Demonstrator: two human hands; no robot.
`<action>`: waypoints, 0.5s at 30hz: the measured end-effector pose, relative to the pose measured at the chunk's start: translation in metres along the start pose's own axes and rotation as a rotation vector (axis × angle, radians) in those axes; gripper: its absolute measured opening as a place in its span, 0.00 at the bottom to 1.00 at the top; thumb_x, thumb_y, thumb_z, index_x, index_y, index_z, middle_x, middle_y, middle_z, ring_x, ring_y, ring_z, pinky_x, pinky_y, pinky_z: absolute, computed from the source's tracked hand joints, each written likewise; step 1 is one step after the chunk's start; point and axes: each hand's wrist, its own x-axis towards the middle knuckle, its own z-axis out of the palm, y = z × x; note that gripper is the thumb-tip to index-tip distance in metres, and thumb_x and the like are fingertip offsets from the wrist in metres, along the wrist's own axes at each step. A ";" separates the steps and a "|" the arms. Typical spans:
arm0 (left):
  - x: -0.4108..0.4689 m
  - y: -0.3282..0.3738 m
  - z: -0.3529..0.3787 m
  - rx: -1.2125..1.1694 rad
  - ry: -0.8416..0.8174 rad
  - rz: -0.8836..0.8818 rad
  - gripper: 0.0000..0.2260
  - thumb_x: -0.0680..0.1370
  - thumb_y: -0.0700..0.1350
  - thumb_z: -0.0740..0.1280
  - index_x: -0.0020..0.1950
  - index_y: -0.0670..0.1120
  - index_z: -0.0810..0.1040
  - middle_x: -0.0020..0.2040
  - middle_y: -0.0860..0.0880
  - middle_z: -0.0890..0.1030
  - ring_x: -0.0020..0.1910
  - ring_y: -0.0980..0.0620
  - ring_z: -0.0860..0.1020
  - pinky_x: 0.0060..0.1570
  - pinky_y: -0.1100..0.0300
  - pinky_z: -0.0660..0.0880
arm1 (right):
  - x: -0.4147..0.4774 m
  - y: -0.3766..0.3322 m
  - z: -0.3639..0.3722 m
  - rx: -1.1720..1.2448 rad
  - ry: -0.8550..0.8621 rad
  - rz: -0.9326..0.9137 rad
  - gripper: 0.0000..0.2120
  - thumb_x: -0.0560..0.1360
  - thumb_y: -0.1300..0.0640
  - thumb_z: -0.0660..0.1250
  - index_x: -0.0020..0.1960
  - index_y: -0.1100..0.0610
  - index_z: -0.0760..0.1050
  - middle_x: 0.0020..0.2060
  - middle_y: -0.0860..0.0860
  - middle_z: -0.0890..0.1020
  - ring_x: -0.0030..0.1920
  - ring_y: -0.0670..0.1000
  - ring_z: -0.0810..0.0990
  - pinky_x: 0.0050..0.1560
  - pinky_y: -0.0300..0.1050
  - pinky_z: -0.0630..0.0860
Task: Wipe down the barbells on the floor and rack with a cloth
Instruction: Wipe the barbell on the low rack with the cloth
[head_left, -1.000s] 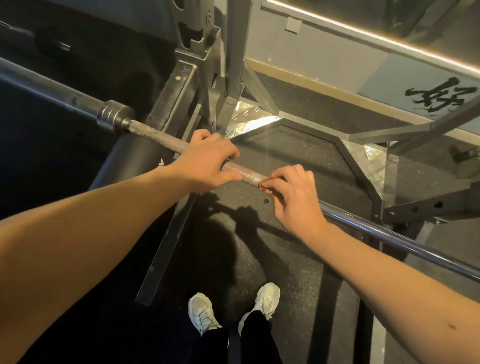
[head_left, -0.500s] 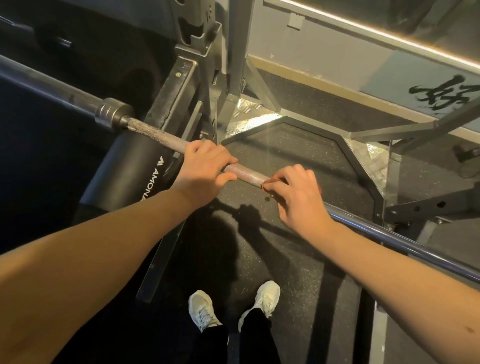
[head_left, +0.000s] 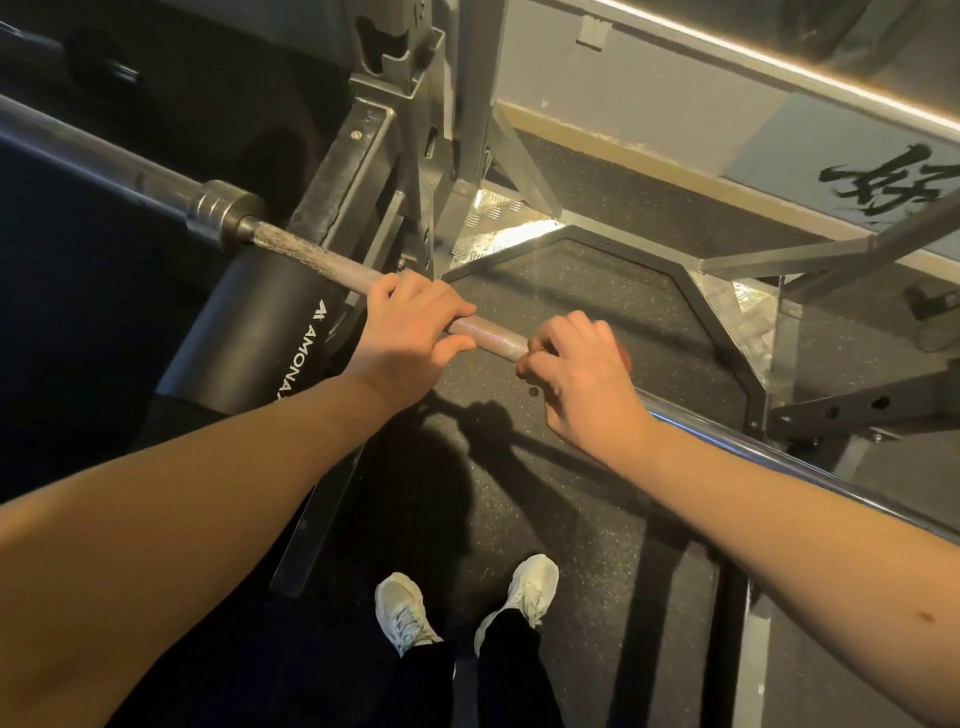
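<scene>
A steel barbell (head_left: 488, 335) runs from the upper left to the lower right, resting on the rack. Its knurled shaft shows between my hands, and its thick sleeve with a collar (head_left: 221, 210) lies to the left. My left hand (head_left: 410, 338) grips the shaft from above. My right hand (head_left: 582, 374) is curled round the bar a little further right and holds a small reddish-brown cloth (head_left: 524, 364) against it. Most of the cloth is hidden under the fingers.
A grey rack upright (head_left: 405, 93) stands just behind the bar. A black padded roller (head_left: 260, 338) with white lettering lies below the left hand. My white shoes (head_left: 405, 613) stand on the speckled rubber floor. A rack beam (head_left: 857, 410) sits at the right.
The view has shifted slightly, showing more of the black roller. Both hands stay in nearly the same places on the bar.
</scene>
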 end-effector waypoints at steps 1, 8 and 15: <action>0.000 0.001 0.000 0.006 -0.006 -0.006 0.13 0.79 0.51 0.72 0.61 0.46 0.80 0.55 0.50 0.80 0.58 0.45 0.74 0.65 0.49 0.59 | 0.009 -0.006 0.002 -0.005 0.003 -0.003 0.13 0.64 0.66 0.78 0.48 0.57 0.84 0.45 0.55 0.77 0.47 0.60 0.74 0.44 0.50 0.63; -0.001 0.000 0.001 0.009 0.014 0.004 0.14 0.79 0.52 0.70 0.60 0.46 0.80 0.54 0.50 0.80 0.57 0.45 0.74 0.65 0.51 0.58 | 0.023 -0.016 0.006 0.092 0.002 0.032 0.11 0.69 0.65 0.76 0.51 0.56 0.85 0.47 0.53 0.77 0.49 0.57 0.72 0.47 0.47 0.59; -0.002 -0.002 0.004 0.017 0.028 0.021 0.17 0.78 0.55 0.67 0.61 0.46 0.81 0.54 0.49 0.81 0.57 0.45 0.75 0.67 0.52 0.58 | 0.002 -0.004 0.003 0.102 0.060 0.134 0.09 0.71 0.66 0.74 0.49 0.57 0.85 0.46 0.53 0.78 0.48 0.56 0.73 0.47 0.46 0.61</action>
